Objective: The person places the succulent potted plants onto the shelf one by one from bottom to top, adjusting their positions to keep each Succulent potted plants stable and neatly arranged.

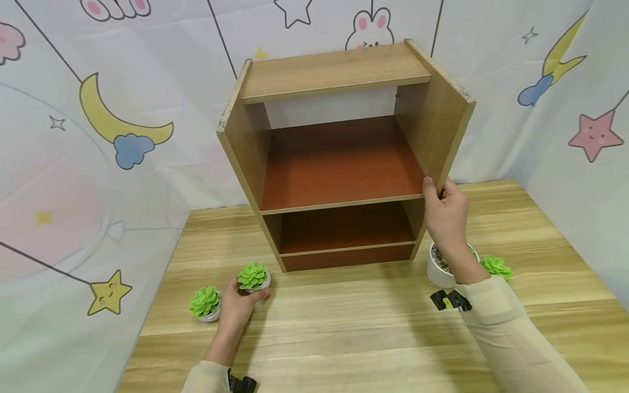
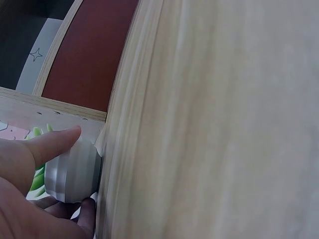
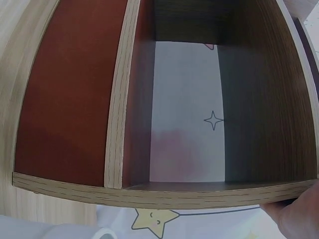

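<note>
A wooden shelf unit [image 1: 437, 120] with reddish-brown boards stands upright at the back of the table. My right hand [image 1: 446, 213] grips the front edge of its right side panel, thumb on the inner face; the right wrist view shows part of this hand [image 3: 299, 214] at the panel. To the left, in front of the shelf, my left hand [image 1: 236, 308] holds a small potted succulent [image 1: 253, 275], thumb and fingers around its white pot [image 2: 75, 172]. The pot is low at the tabletop; whether it touches cannot be told.
Another potted succulent [image 1: 205, 303] stands left of my left hand. Near my right forearm are a white pot [image 1: 439, 273] and a green succulent [image 1: 497, 266], partly hidden by the arm. A cartoon-printed cloth [image 1: 314, 22] hangs behind the wooden table [image 1: 344, 327].
</note>
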### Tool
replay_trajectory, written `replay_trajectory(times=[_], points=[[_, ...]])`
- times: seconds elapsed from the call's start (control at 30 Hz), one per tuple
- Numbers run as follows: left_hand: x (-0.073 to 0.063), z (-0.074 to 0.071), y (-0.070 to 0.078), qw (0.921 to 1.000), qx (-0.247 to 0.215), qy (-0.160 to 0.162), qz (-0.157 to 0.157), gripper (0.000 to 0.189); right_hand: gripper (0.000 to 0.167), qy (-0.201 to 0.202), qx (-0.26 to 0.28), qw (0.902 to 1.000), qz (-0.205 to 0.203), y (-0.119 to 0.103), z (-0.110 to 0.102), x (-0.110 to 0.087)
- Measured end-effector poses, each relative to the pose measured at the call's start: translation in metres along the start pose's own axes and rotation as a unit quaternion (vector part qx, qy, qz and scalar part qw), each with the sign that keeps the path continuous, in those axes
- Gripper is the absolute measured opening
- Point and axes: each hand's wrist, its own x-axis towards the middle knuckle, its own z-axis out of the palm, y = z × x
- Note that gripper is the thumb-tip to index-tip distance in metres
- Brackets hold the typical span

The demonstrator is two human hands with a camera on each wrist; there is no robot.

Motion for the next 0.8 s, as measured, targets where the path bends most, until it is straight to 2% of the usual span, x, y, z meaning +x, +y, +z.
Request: replay_trajectory(times=[0.8], points=[[-0.0008, -0.0015, -0.0007, 0.9999, 0.012, -0.002, -0.004, 0.073, 0.036, 0.006, 0.002, 1.0, 0.004, 0.0002, 0.0013, -0.0009]])
